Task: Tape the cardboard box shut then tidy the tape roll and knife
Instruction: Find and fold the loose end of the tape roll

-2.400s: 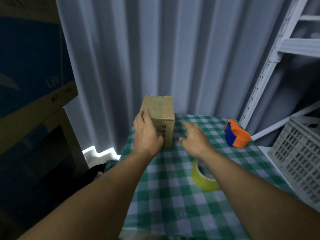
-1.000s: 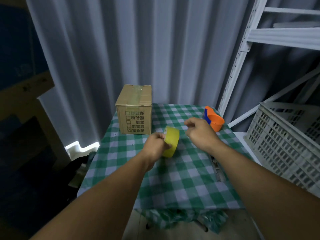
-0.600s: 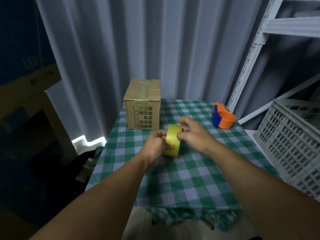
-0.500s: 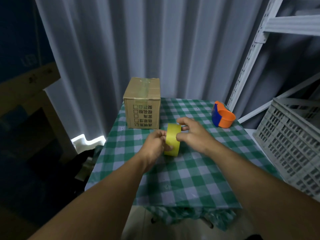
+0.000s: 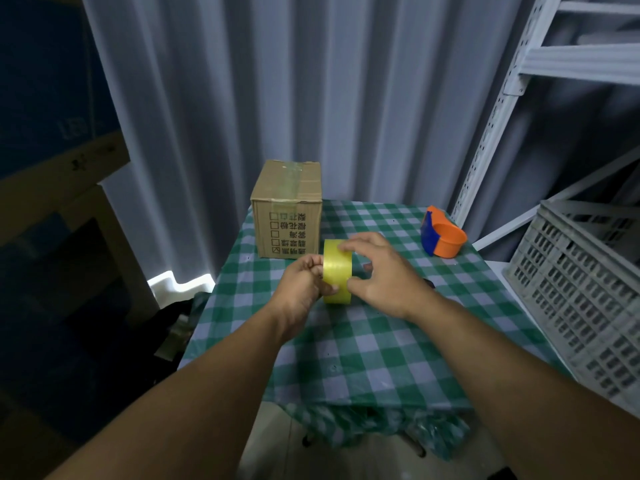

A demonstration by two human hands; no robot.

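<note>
Box (image 5: 287, 209) got left at the table's (image 5: 381, 358) back-left corner with tape across its top already, and both hands, left hand (image 5: 304, 282) and right hand (image 5: 384, 275), had picked up the yellow tape roll (image 5: 337, 271), probably hunting the loose end.

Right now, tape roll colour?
Yellow tape roll, held on edge by both hands; head view.

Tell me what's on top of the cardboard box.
A strip of clear tape runs across the cardboard box top and down its front. Nothing else sits there; the inside is hidden.
</note>
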